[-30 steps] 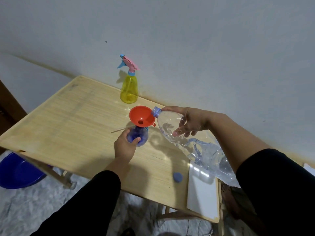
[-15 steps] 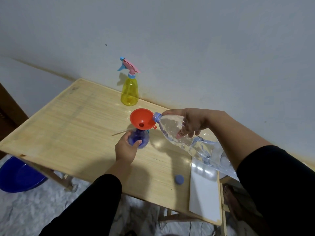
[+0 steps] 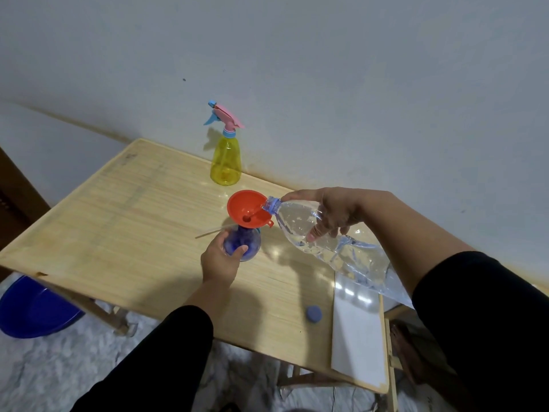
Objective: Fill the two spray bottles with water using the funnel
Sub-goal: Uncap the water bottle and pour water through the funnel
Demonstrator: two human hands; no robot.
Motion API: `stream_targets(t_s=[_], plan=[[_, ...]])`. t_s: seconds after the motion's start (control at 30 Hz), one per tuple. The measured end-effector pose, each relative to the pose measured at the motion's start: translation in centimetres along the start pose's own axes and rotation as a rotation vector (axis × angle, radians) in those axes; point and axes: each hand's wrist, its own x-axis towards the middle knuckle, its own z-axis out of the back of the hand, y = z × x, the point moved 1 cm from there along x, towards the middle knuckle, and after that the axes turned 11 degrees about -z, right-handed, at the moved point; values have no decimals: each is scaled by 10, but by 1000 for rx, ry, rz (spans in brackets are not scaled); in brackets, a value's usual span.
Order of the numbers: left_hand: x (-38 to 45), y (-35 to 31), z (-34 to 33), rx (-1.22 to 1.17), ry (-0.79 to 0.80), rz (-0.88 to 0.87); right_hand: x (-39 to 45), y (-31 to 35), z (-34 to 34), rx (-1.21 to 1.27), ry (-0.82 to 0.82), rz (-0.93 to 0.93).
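Note:
A blue spray bottle without its head stands on the wooden table, and my left hand grips its body. An orange funnel sits in its neck. My right hand holds a large clear water bottle tilted down, its mouth over the funnel's right rim. A thin stream of water runs into the funnel. A yellow spray bottle with a pink and blue trigger head stands upright at the table's back edge, near the wall.
A blue bottle cap lies near the table's front edge. A white sheet covers the table's right end. A thin straw-like tube lies left of the blue bottle. A blue basin sits on the floor at lower left.
My right hand tipped the water bottle further down and brought its mouth onto the funnel's rim; water now flows into the funnel. My left hand kept hold of the blue bottle.

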Motion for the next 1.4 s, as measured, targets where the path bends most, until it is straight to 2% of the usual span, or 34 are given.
stream_targets(t_s=[1.1, 1.4], plan=[[4, 10, -3, 12, 6, -27, -2, -1, 5, -26, 4, 9], [5, 9, -2, -6, 8, -20, -6, -10, -2, 193, -134, 183]])
